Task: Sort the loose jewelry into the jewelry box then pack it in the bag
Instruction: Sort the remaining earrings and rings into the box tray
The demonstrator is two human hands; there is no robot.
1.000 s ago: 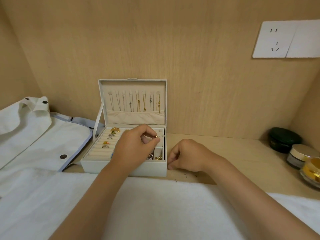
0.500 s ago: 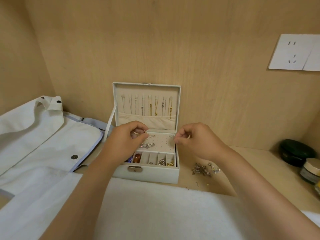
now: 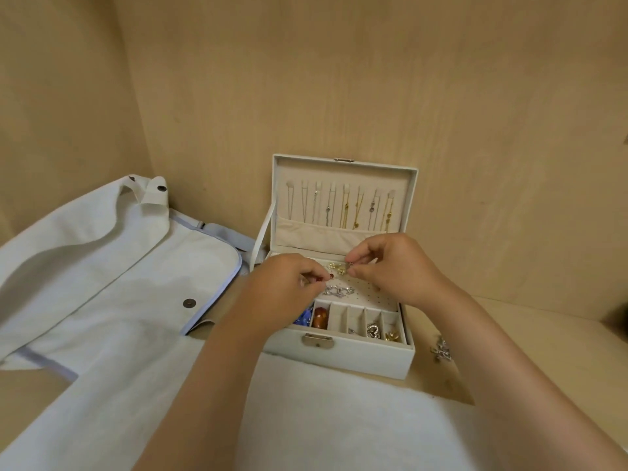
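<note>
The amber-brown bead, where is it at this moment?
In the head view, the amber-brown bead lies in the front row of the jewelry box, toward its left, right of the blue piece and close to the left hand.

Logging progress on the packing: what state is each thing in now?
White jewelry box: open, lid upright.
Necklaces in lid: hanging.
White fabric bag: lying flat beside box.
Loose silver jewelry: on wooden shelf, unsorted.
Left hand: pinching small red piece.
Right hand: pinching small metal piece.

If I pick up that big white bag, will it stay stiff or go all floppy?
Probably floppy: the bag lies slumped in soft folds and creases. Likely light too, since it looks flat and unfilled, though its inside is hidden.
</note>
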